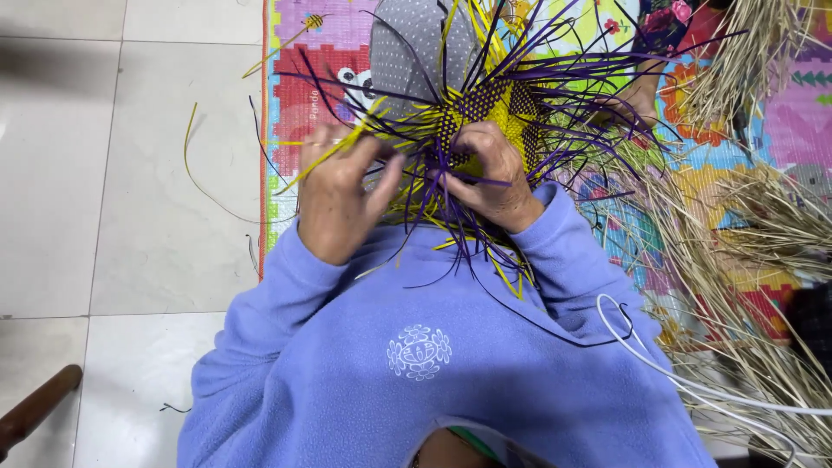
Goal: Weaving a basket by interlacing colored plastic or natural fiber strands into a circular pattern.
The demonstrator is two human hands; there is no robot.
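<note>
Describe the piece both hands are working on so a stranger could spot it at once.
Start at the colourful play mat beside the pale tiled floor. Above the lilac sleeves, the left hand and right hand hold a woven panel. Unlike the dry straw to its right, it is a purple-and-yellow checker with loose strips fanning outward.

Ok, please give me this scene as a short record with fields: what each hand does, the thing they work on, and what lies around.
left hand: pinches yellow strips at the weave's left edge
right hand: presses on the weave, fingers among purple strips
woven piece: yellow and purple, partly woven, loose ends fanning outward
clothing: lilac fleece sleeves
floor: pale tiles on the left, colourful play mat beneath
nearby: dry straw on the right, white cable
</note>
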